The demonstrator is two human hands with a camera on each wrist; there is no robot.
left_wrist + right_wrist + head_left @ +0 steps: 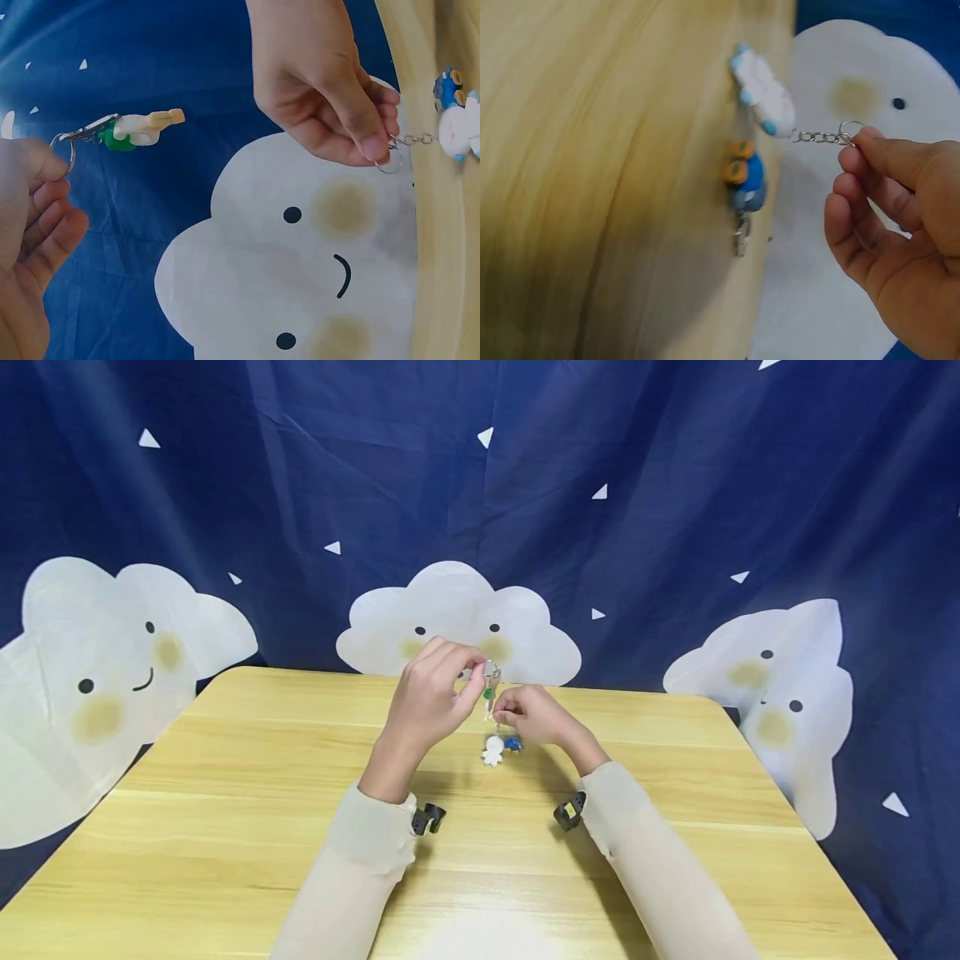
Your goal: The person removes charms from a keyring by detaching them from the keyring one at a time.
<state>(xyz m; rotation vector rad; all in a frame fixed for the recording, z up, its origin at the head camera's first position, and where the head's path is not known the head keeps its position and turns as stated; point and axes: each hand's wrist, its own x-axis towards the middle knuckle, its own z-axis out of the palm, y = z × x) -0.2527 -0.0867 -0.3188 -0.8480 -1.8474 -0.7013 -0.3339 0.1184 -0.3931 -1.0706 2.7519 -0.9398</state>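
My left hand (429, 697) is raised above the far part of the table. Its thumb and finger pinch a metal key ring (73, 159), from which a small green and white figure keychain (136, 130) hangs. Lower and to the right, my right hand (538, 717) pinches the split ring (850, 126) of a white figure keychain with light-blue tips (771, 97). That figure dangles from a short silver chain (817, 137). Beside it, a blue keychain figure with orange feet (751, 178) lies on the table, touched by neither hand.
The pale wooden table (225, 827) ends just beyond the hands. Behind it hangs a dark blue curtain (420, 468) printed with white clouds. Small black cameras (570, 812) sit at both wrists.
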